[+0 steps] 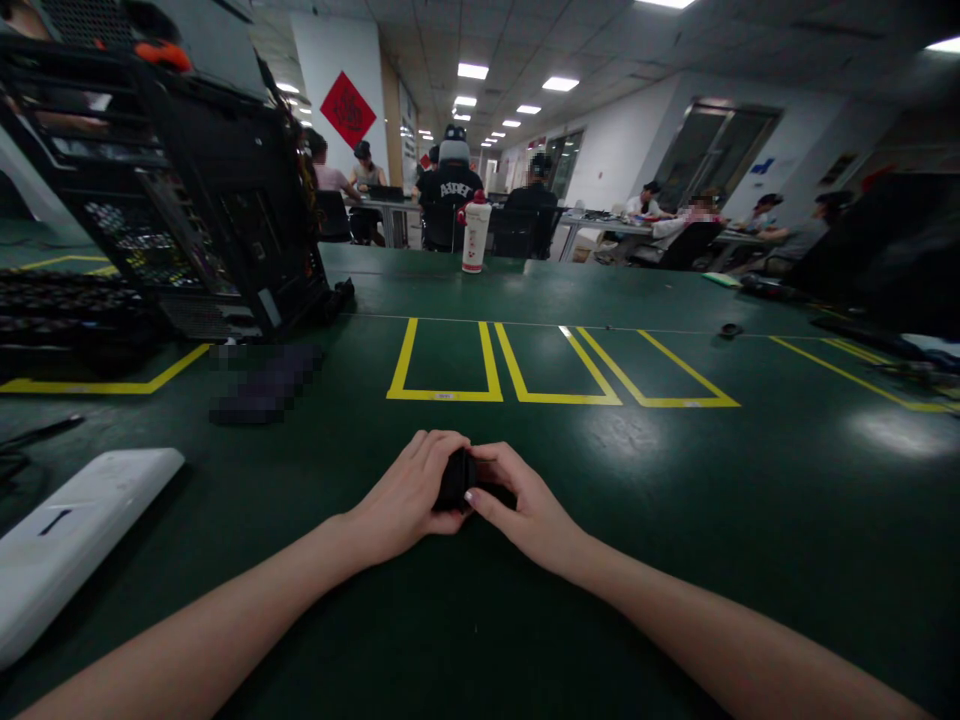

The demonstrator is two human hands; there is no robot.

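Note:
A small black object (pixel 454 482) is between my two hands, low over the green table (pixel 480 620) near the middle of the view. My left hand (pixel 414 490) wraps round its left side, with the fingers over the top and the thumb below. My right hand (pixel 525 500) grips its right edge between thumb and fingertips. The fingers hide much of the object, so I cannot tell what it is.
A black open computer case (pixel 202 200) stands at the left. A white device (pixel 82 535) lies at the lower left. Yellow tape outlines (pixel 444 396) mark the table ahead. A white cup (pixel 474 235) stands farther back. Several people sit beyond.

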